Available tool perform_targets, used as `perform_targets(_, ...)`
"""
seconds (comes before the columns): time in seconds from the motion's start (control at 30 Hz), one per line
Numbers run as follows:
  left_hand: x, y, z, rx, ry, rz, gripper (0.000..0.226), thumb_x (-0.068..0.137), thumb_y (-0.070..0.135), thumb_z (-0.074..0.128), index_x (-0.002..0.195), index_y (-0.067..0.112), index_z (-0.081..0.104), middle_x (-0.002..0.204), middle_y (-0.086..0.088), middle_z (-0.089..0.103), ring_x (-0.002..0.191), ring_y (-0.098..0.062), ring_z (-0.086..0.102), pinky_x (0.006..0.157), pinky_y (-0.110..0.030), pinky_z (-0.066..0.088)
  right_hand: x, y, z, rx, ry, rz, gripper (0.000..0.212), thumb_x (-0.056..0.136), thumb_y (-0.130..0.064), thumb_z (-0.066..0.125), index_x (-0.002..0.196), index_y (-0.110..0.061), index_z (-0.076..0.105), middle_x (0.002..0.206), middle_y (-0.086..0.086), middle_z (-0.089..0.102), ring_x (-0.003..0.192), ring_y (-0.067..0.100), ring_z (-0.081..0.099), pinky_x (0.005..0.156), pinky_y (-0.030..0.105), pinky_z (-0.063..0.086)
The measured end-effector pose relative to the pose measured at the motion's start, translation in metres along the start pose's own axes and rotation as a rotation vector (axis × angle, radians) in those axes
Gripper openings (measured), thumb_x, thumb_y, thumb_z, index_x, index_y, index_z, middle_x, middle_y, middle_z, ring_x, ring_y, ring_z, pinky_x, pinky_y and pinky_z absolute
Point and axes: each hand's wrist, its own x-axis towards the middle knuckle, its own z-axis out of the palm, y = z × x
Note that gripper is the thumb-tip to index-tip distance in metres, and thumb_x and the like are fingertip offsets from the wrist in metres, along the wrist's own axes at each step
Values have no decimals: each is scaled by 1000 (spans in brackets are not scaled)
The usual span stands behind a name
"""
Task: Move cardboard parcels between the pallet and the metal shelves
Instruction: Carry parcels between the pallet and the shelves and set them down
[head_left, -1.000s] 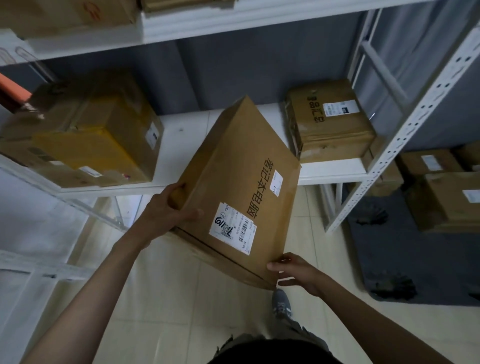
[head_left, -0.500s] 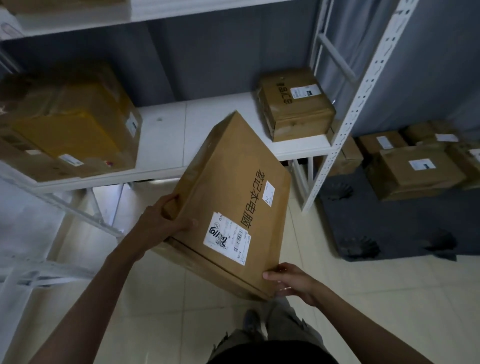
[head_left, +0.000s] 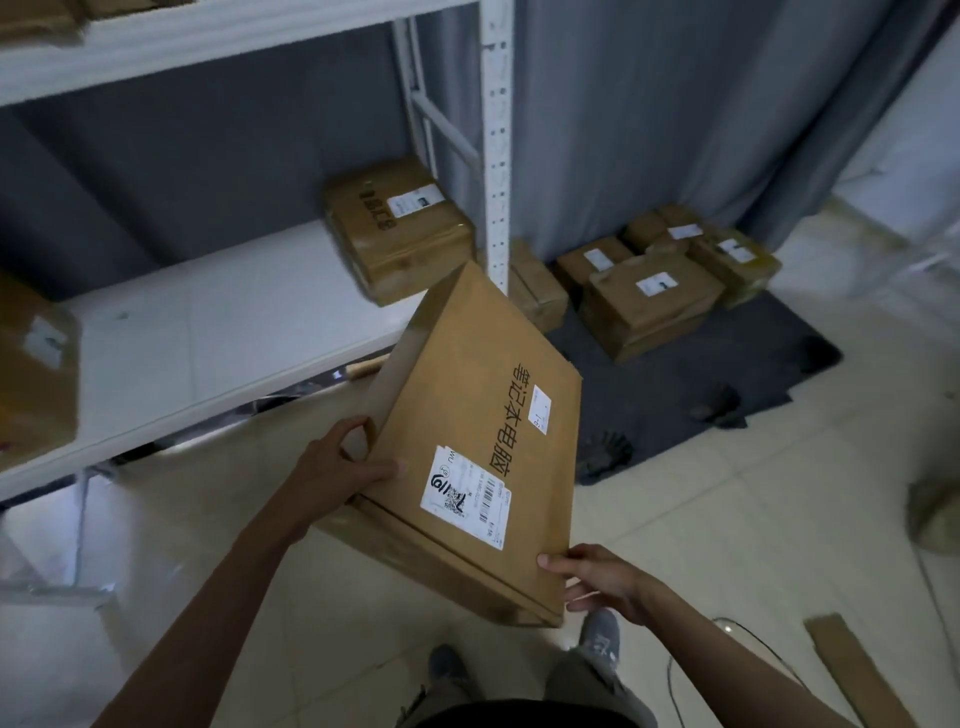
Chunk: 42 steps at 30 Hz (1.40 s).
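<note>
A flat cardboard parcel (head_left: 467, 431) with black printed characters and white labels hangs tilted in front of me, off the shelf. My left hand (head_left: 340, 465) grips its left edge, thumb on the top face. My right hand (head_left: 597, 579) holds the near right corner from below. The white metal shelf (head_left: 208, 338) lies to the left, with one brown parcel (head_left: 400, 228) at its right end. Farther right, the dark pallet (head_left: 727, 364) on the floor carries several parcels (head_left: 652, 306).
A white upright post (head_left: 496, 156) marks the shelf's right end. Another parcel (head_left: 36, 364) sits at the shelf's left edge. A grey curtain hangs behind. A cardboard strip (head_left: 852, 670) and a cable lie on the tiled floor at right. My shoes show below.
The view has swung right, from the shelf toward the pallet. The parcel in both hands has moved right with it, away from the shelf.
</note>
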Motion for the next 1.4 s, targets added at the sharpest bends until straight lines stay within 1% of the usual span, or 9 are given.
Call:
perform_targets(0.1,20,39,50,-1,-51,28,91,51,65,87,132,42,51,108,-2,58,87,-14,63,58,-22,46,-14,14,-56,39,45,18,83,77,-56,80,139,-11,48,127,2,65,106,23,71,88,33,61)
perform_targets(0.27,52,96,134,-2,-105,74,80,68,50,87,138,41,49,128,-5,55,100,-17,61,66,-28,51,-34,32,-151,68,112,26,80,77,-60,77,136,-13,49,120,-1,67,98,20,74,80,30,62)
perform_targets(0.37,65,128,176,-2,-128,95,85,68,51,87,141,42,46,134,-5,53,101,-15,60,67,-29,53,-40,39,-202,83,178,37,77,77,-65,73,131,-14,52,119,0,68,102,20,71,87,33,61)
perform_targets(0.7,117,195,244,-117,-152,13,107,45,65,86,141,37,47,134,-6,58,108,-23,64,82,-37,57,-27,16,-305,158,330,22,79,76,-69,72,129,-14,53,117,0,67,105,17,66,74,30,57)
perform_targets(0.9,180,202,267,-253,-204,-181,92,59,57,86,139,30,48,116,4,64,88,-11,66,53,-22,52,15,-31,-365,94,449,54,81,76,-68,72,132,-14,50,129,6,60,112,24,61,88,39,54)
perform_targets(1.03,227,203,285,-317,-273,-296,77,60,59,82,125,24,61,92,1,76,76,-18,73,49,-21,51,49,-73,-407,6,493,73,75,79,-65,72,129,-13,52,126,8,62,100,21,62,74,32,51)
perform_targets(1.13,256,200,298,-340,-311,-400,75,54,70,79,117,34,62,101,-5,73,89,-28,69,69,-32,56,78,-100,-433,-58,501,95,73,81,-62,72,129,-11,55,122,9,63,100,24,64,82,35,53)
perform_targets(1.23,286,191,310,-377,-311,-512,82,65,68,77,133,30,51,119,-11,63,104,-37,62,93,-51,52,105,-121,-452,-95,485,95,74,83,-57,73,134,-7,54,119,8,63,103,27,64,86,37,53)
perform_targets(1.4,313,185,320,-432,-287,-605,96,59,70,75,139,27,46,122,-14,62,106,-40,62,93,-56,52,149,-151,-477,-123,435,102,70,85,-48,77,137,-6,56,129,11,61,109,28,63,89,37,53)
